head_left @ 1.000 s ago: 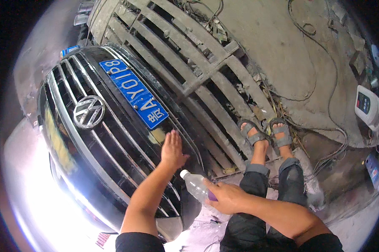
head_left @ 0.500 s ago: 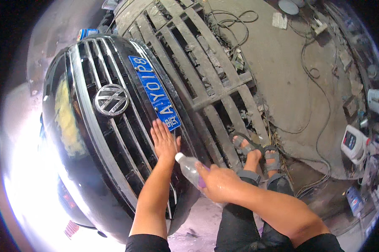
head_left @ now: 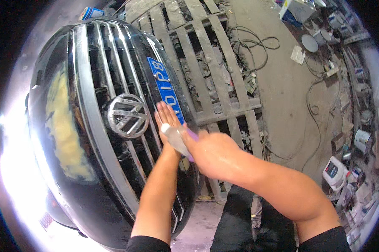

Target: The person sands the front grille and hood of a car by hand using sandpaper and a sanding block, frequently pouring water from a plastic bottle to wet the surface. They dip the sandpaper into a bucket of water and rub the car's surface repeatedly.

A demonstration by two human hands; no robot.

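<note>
My left hand (head_left: pixel 167 114) lies flat, fingers straight, over the lower part of the blue licence plate (head_left: pixel 159 72) on a black car's front. My right hand (head_left: pixel 219 154) is wrapped round a clear plastic bottle (head_left: pixel 175 139) with a white cap and some purple on its side. The bottle tilts across my left hand and hides part of it; whether the two touch, I cannot tell. Beside them run the chrome bars of the grille (head_left: pixel 85 80) with a round chrome emblem (head_left: pixel 128 116). A yellowish filler patch (head_left: pixel 65 130) marks the black bodywork at the left.
A dusty wooden pallet (head_left: pixel 231 112) lies on the ground right of the car. Looped cable (head_left: pixel 263 46) trails over the dirty floor. A white jug (head_left: pixel 335 173), a paint can (head_left: pixel 361 140) and clutter line the right side. A blue can (head_left: pixel 91 13) stands beyond the car.
My left hand has slid up over the plate and covers more of it. My right hand has brought the bottle up and left, over the left hand. The view has shifted.
</note>
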